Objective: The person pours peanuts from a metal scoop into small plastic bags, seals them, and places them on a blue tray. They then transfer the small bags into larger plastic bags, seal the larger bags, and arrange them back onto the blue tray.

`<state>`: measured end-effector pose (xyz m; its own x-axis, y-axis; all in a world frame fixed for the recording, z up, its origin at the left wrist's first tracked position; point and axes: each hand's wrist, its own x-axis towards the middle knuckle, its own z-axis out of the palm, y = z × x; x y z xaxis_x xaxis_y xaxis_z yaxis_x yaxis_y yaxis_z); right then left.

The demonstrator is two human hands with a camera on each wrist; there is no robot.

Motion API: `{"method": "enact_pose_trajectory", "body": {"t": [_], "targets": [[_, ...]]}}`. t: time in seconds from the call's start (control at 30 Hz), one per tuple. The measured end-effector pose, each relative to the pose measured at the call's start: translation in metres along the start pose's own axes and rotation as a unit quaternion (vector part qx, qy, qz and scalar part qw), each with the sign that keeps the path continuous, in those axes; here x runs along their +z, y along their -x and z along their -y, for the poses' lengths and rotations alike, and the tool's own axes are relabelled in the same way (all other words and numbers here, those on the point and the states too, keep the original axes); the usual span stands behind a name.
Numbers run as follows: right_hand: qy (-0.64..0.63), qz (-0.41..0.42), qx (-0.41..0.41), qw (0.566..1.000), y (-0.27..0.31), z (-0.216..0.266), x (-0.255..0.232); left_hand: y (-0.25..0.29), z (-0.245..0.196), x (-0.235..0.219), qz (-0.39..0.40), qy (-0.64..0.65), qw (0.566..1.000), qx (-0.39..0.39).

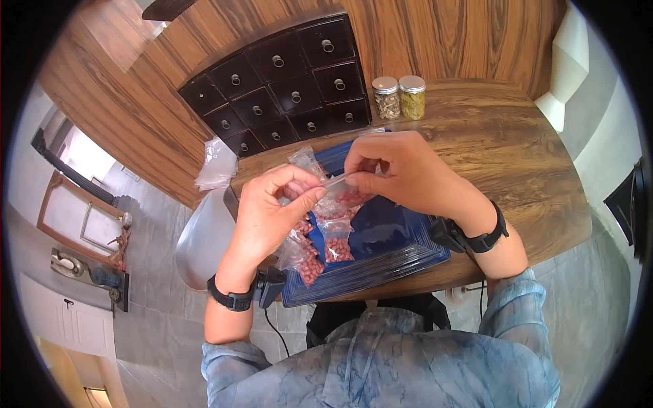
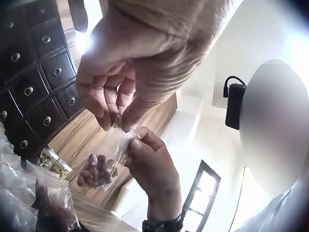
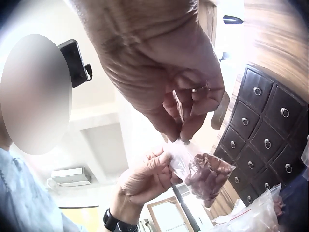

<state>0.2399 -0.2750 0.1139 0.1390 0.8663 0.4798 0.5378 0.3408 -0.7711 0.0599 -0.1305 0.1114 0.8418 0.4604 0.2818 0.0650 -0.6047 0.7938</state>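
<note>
Both hands hold one small clear bag of reddish nuts (image 2: pixel 99 170) by its top edge, above a blue tray (image 1: pixel 388 234). The left hand (image 1: pixel 262 211) pinches one end of the edge between thumb and fingers; the right hand (image 1: pixel 415 173) pinches the other end. In the right wrist view the bag (image 3: pixel 207 179) hangs below the right hand's fingertips (image 3: pixel 181 137), its nuts gathered at the bottom. More filled bags (image 1: pixel 338 249) lie on the tray beneath the hands, partly hidden by them.
A dark drawer cabinet (image 1: pixel 277 92) stands at the back of the wooden table (image 1: pixel 503 156). Two lidded jars (image 1: pixel 412 98) stand beside it. Clear empty-looking bags (image 1: pixel 216 164) lie at the table's left edge, near a grey chair (image 1: pixel 204 238).
</note>
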Motion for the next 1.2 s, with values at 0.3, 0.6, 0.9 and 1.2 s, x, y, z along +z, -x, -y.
{"method": "enact_pose_trajectory", "body": {"t": [0.3, 0.6, 0.9, 1.2], "targets": [[0.047, -0.017, -0.071, 0.996, -0.002, 0.000, -0.002, 0.006, -0.013, 0.003, -0.033, -0.062, 0.996, 0.060], [0.043, -0.015, -0.063, 0.997, -0.003, 0.000, -0.002, 0.006, -0.027, 0.004, -0.027, -0.116, 0.989, 0.089], [0.075, -0.019, -0.113, 0.991, -0.004, -0.004, -0.003, 0.001, -0.027, 0.014, -0.047, -0.082, 0.992, 0.080], [0.099, -0.020, -0.127, 0.987, -0.002, 0.001, -0.005, -0.002, -0.024, 0.017, -0.031, -0.095, 0.985, 0.138]]}}
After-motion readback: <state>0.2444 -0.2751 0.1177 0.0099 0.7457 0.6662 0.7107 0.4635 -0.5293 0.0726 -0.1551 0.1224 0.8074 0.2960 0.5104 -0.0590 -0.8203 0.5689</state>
